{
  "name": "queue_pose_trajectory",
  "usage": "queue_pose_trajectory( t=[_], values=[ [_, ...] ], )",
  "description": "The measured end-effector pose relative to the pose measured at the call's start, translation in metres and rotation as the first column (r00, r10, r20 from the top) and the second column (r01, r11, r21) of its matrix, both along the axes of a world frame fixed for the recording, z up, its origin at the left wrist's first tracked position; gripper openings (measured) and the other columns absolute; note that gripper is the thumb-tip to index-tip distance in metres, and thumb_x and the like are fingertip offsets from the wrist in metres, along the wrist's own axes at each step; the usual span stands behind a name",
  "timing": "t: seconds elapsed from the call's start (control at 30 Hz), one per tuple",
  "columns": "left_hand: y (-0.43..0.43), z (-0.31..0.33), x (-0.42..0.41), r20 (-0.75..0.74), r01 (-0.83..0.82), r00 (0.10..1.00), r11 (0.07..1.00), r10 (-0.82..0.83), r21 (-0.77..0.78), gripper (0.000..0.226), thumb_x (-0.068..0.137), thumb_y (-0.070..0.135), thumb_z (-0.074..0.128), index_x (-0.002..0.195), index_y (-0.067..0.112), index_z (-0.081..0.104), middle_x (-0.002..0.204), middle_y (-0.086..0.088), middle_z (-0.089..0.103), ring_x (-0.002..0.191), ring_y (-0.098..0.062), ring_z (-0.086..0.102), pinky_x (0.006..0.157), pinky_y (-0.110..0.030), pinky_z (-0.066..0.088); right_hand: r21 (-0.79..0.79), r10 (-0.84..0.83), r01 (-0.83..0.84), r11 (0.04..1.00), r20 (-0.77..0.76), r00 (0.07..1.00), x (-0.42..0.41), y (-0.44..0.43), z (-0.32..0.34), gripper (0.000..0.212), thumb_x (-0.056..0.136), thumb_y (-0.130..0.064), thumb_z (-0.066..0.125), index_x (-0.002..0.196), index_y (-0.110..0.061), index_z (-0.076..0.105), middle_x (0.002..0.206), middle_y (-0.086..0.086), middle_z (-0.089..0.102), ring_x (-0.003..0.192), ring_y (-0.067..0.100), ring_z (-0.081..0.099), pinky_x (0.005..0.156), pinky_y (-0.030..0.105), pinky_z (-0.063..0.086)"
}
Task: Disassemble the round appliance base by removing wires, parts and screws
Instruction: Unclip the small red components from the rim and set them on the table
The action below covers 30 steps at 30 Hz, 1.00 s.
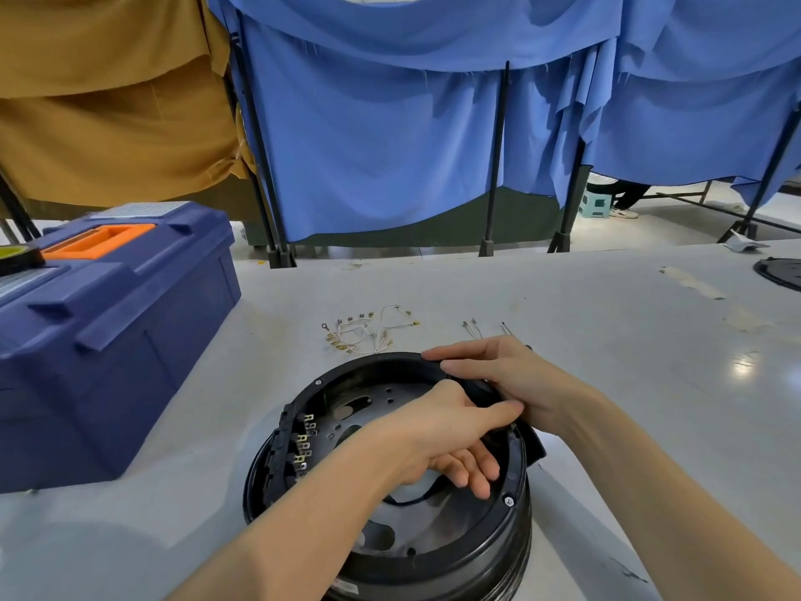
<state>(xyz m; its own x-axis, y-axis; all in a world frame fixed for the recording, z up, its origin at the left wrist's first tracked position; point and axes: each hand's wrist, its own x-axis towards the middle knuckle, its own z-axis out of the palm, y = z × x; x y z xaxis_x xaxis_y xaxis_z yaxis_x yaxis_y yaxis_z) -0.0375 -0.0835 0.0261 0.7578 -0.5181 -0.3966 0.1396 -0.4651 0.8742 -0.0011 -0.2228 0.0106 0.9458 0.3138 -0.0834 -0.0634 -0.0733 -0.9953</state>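
A round black appliance base [303,505] lies open side up on the grey table, close to me. A row of metal terminals [305,442] lines its inner left wall. My left hand [437,440] reaches inside the base, thumb pressed on a black part [481,394] at the right rim, fingers curled below it. My right hand [507,375] grips the same rim part from outside, fingers stretched along the top edge. Removed white wires with brass connectors [368,334] lie on the table beyond the base.
A blue toolbox [108,331] with an orange handle stands at the left. A few small loose parts [474,329] lie behind my right hand. Another black round piece [780,273] sits at the far right edge. Blue and brown cloth screens hang behind the table.
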Motion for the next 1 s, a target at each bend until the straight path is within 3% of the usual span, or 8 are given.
queue_pose_trajectory(
  t=[0.1, 0.23, 0.33, 0.57, 0.67, 0.8, 1.0],
  values=[
    [-0.005, -0.003, 0.0, 0.009, -0.048, 0.999, 0.999, 0.048, 0.018, 0.047, 0.096, 0.042, 0.053, 0.117, -0.001, 0.053, 0.046, -0.002, 0.056, 0.033, -0.012, 0.053, 0.031, -0.017, 0.035, -0.02, -0.025, 0.025, 0.999, 0.021, 0.999, 0.0, 0.003, -0.002, 0.021, 0.084, -0.01, 0.071, 0.102, -0.02, 0.077, 0.102, 0.007, 0.074, 0.096, 0.013, 0.07, 0.077, 0.017, 0.053],
    [-0.01, -0.006, 0.001, 0.004, -0.11, 0.994, 0.994, 0.11, -0.011, 0.035, 0.094, 0.034, 0.056, 0.091, -0.002, 0.058, 0.041, -0.001, 0.053, 0.032, -0.013, 0.053, 0.031, -0.018, 0.037, -0.001, -0.047, 0.047, 0.999, 0.028, 0.998, 0.001, 0.005, -0.004, 0.024, 0.083, -0.003, 0.069, 0.099, -0.019, 0.078, 0.093, 0.001, 0.075, 0.088, 0.01, 0.07, 0.074, 0.017, 0.052],
    [-0.014, -0.009, 0.0, 0.007, -0.137, 0.991, 0.99, 0.137, -0.014, 0.032, 0.092, 0.028, 0.053, 0.095, -0.004, 0.055, 0.043, -0.002, 0.051, 0.032, -0.015, 0.052, 0.033, -0.018, 0.038, 0.005, -0.076, 0.076, 0.997, 0.035, 0.996, 0.0, 0.006, -0.005, 0.025, 0.083, -0.001, 0.068, 0.098, -0.019, 0.078, 0.086, -0.002, 0.075, 0.081, 0.006, 0.068, 0.07, 0.015, 0.051],
    [-0.015, -0.009, 0.003, 0.099, -0.161, 0.984, 0.981, 0.15, 0.109, 0.044, 0.087, 0.037, 0.056, 0.101, -0.005, 0.056, 0.04, -0.001, 0.046, 0.028, -0.014, 0.047, 0.033, -0.018, 0.033, 0.008, -0.116, 0.116, 0.993, 0.086, 0.99, -0.001, 0.009, -0.007, 0.024, 0.083, -0.001, 0.069, 0.093, -0.021, 0.079, 0.088, 0.001, 0.076, 0.083, 0.006, 0.071, 0.069, 0.012, 0.051],
    [-0.014, -0.009, 0.003, 0.112, -0.135, 0.986, 0.984, 0.122, 0.119, 0.039, 0.087, 0.038, 0.057, 0.092, -0.001, 0.055, 0.039, -0.001, 0.046, 0.026, -0.012, 0.044, 0.032, -0.016, 0.031, 0.021, -0.083, 0.082, 0.996, 0.086, 0.993, -0.003, 0.007, -0.008, 0.023, 0.084, -0.004, 0.069, 0.097, -0.02, 0.079, 0.09, 0.001, 0.076, 0.083, 0.006, 0.07, 0.071, 0.013, 0.051],
    [-0.015, -0.011, 0.004, 0.122, -0.105, 0.988, 0.991, 0.094, 0.082, 0.03, 0.087, 0.033, 0.055, 0.074, 0.007, 0.046, 0.036, 0.003, 0.042, 0.025, -0.01, 0.041, 0.032, -0.015, 0.03, 0.02, -0.1, 0.098, 0.995, 0.122, 0.987, -0.003, 0.008, -0.009, 0.023, 0.084, -0.003, 0.069, 0.098, -0.018, 0.079, 0.081, 0.002, 0.075, 0.076, 0.005, 0.068, 0.068, 0.013, 0.05],
    [-0.021, -0.021, 0.006, 0.173, -0.16, 0.972, 0.987, 0.158, -0.001, 0.031, 0.082, 0.034, 0.055, 0.067, 0.011, 0.04, 0.031, 0.009, 0.035, 0.026, -0.012, 0.034, 0.036, -0.016, 0.026, 0.028, -0.145, 0.143, 0.989, 0.149, 0.978, -0.004, 0.01, -0.01, 0.025, 0.081, 0.002, 0.067, 0.092, -0.017, 0.08, 0.073, 0.003, 0.074, 0.069, 0.006, 0.068, 0.063, 0.012, 0.05]
  ],
)
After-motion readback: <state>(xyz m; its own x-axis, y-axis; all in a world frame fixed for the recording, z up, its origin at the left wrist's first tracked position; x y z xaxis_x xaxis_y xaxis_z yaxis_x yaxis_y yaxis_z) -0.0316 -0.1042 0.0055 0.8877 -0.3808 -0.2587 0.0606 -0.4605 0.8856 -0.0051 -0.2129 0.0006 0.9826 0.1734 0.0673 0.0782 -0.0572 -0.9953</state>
